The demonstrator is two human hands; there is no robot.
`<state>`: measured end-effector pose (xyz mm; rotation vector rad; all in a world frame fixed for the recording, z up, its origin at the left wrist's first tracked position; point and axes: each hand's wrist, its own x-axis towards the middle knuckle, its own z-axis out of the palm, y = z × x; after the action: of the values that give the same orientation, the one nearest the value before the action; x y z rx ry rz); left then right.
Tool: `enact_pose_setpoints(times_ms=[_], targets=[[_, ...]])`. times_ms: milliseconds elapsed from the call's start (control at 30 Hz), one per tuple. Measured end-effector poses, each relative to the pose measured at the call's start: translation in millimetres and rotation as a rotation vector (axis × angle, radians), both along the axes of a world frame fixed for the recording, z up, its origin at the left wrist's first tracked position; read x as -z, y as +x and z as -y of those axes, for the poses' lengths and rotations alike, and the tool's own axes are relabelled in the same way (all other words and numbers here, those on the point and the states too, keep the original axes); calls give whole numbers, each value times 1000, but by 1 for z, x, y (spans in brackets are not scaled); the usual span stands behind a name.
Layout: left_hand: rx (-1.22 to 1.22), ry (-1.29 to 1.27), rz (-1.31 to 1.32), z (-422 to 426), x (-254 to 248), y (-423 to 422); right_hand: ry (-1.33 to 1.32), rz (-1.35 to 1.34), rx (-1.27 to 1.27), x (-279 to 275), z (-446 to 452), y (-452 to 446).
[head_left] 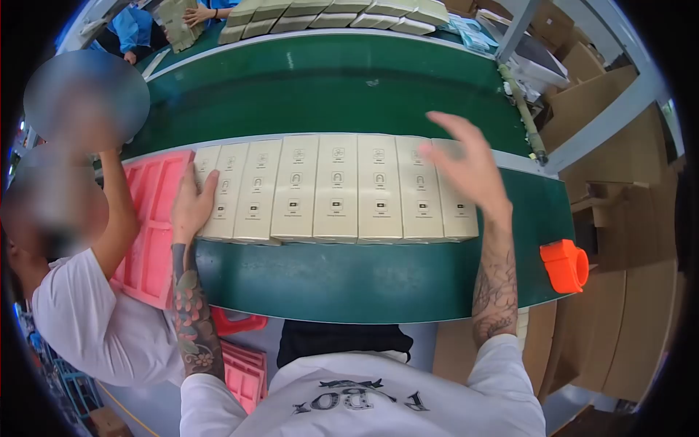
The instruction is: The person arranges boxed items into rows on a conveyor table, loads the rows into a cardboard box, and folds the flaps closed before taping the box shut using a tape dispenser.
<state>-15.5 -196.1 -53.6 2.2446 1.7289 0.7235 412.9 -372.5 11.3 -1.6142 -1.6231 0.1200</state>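
Cream oblong cardboard boxes (336,191): likely stiff, light; grip sides. Left hand (192,205) against their left end, thumb apart; right hand (470,166) spread.

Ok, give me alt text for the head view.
A person's left hand touches the left end of a row of cream boxes on a green table; the right hand, open and blurred, is over the right end. A pink tray lies at left, an orange object at the table's right edge.
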Motion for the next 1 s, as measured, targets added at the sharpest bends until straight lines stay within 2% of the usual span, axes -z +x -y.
enact_pose_setpoints(times_ms=[67, 167, 267, 500, 667, 867, 967, 1000], targets=[[-23, 24, -26, 0, 1, -7, -113, 271, -139, -9, 8, -50], [-42, 15, -43, 6, -11, 2, -159, 450, -229, 8, 15, -105], [-54, 8, -75, 8, -11, 3, -274, 478, -236, 30, 6, -115], [-67, 3, -95, 5, -10, 2, -275, 497, -227, 28, 12, -113], [120, 50, 98, -1, -2, 0, -236, 476, -211, 35, 23, -99], [9, -94, 46, 6, -13, 5, -242, 441, -184, 37, 28, -94], [178, 104, 131, -9, 8, -6, -271, 453, -187, 33, 28, -94], [148, 118, 127, -8, 9, -8, -272, 447, -187, 32, 28, -93]])
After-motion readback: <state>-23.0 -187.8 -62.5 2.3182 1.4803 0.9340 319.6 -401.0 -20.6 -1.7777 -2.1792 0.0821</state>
